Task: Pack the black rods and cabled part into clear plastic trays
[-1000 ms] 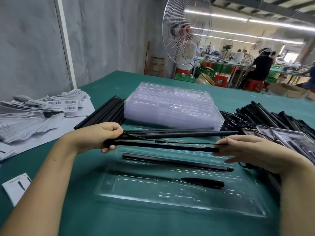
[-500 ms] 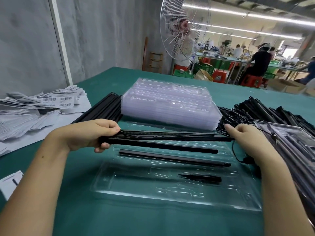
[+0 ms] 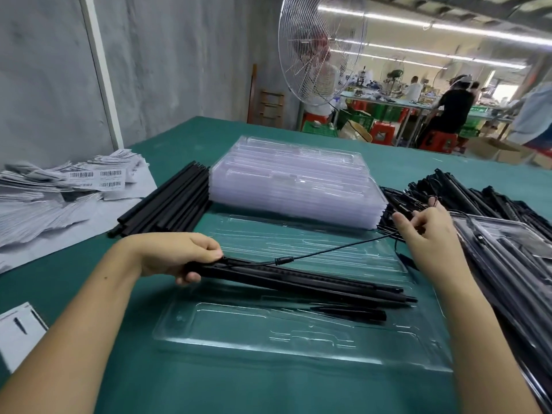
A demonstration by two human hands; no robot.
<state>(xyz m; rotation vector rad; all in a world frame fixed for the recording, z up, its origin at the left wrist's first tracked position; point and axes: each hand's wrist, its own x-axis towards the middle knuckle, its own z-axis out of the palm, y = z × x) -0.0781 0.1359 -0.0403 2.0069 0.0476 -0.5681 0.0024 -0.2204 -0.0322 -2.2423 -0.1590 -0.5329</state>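
The left hand is closed around the left end of a small bundle of black rods, fingers curled over the top and thumb underneath. The bundle slopes down to the right, and its far ends lie low over an open clear tray directly in front of the person. A thin black cable with a small inline connector rises from the top of the bundle and runs to the right hand, which pinches it between curled fingers just past the tray's right edge. A short black piece lies in a moulded slot of the tray, just in front of the rods' right ends. The tray rests on a green table. Behind it stands a stack of clear trays, with a row of loose black rods lying against the stack's left side. To the right is a heap of black cabled parts and, nearer, filled trays. On the far left are piled barcode labels, and a white card lies at the lower left. Beyond the table stand a large wire-caged fan and people at distant workbenches.
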